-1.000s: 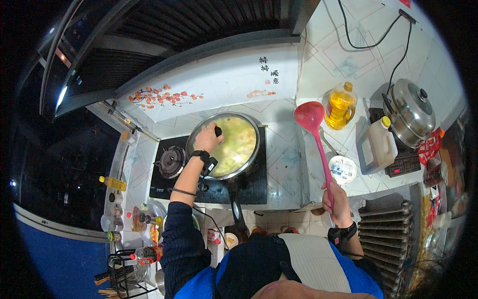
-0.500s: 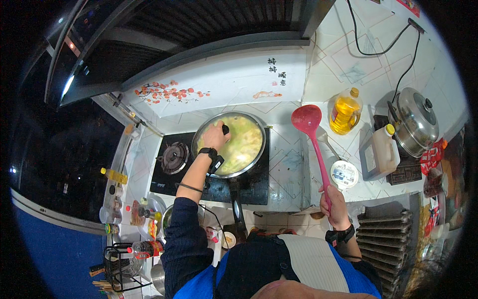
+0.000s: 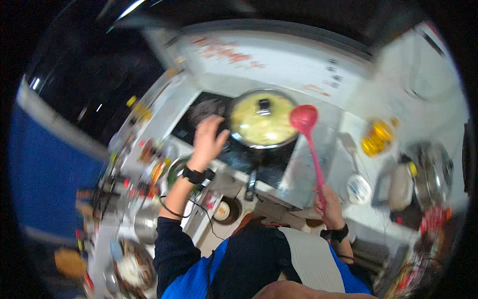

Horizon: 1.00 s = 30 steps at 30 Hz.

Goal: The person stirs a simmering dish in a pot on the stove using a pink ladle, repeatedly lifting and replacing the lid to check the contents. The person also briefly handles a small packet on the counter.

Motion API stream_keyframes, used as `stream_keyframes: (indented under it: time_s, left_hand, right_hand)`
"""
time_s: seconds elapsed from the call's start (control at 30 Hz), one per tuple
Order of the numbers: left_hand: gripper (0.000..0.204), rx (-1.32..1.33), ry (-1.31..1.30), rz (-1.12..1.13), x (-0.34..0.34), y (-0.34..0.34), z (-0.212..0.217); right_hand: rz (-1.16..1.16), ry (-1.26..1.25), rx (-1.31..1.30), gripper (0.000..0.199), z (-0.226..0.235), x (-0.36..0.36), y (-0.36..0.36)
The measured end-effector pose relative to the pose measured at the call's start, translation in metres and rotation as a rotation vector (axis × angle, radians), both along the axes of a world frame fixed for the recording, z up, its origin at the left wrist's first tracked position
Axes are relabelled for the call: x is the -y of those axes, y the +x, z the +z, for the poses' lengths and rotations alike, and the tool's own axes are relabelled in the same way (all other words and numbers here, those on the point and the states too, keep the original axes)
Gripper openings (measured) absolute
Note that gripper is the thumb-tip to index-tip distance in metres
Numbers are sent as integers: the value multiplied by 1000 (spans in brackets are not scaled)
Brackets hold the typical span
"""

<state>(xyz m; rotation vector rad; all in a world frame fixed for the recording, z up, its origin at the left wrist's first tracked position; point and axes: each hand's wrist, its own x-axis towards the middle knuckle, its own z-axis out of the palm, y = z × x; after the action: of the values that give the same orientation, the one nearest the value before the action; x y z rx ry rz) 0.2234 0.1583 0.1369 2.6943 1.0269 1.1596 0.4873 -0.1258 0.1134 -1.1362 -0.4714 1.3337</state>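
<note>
At the stove, the glass lid sits squarely on my pan of yellow food, which stands on the far side of the black hob. My left hand hangs in the air just left of the pan, fingers loosely spread and holding nothing, apart from the lid's dark knob. My right hand is closed around the near end of the red ladle, whose bowl stands up beside the pan's right rim, over the counter rather than in the food. By the look of it, the covering is done and the ladle waits its turn; whether it will go into the pan I cannot tell.

A second ago, my left hand was on the knob at the middle of the lid; now it has come off and drawn back toward me. The ladle is held much as before, and my view has swung, so the stove now sits nearer the middle.
</note>
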Motion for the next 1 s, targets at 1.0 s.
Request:
stream_keyframes:
  time_s: [1.0]
  left_hand:
    - [33,620,-1103,1217,547,-457,-171]
  right_hand:
    - [1327,-323,-44,32,-143,-58,-501]
